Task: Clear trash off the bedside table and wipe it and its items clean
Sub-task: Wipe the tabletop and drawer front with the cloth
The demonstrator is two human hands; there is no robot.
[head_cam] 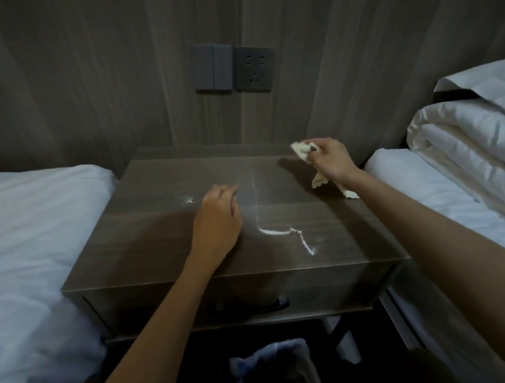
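The brown wooden bedside table [146,245] stands between two beds. A thin line of white powder [278,231] runs across its top, and a small white smudge [188,200] lies at the left. My right hand [332,161] grips a crumpled pale yellow cloth [320,181] over the table's far right corner, with cloth ends sticking out above and below the fist. My left hand [217,221] rests on the middle of the top with its fingers loosely curled and nothing in it, just left of the powder line.
White-sheeted beds flank the table: left bed [34,238], right bed [445,194] with a folded white duvet [468,150]. A switch and socket [234,67] sit on the wall panel behind. The drawer has a dark handle [254,307]. A bluish bag [277,367] lies below.
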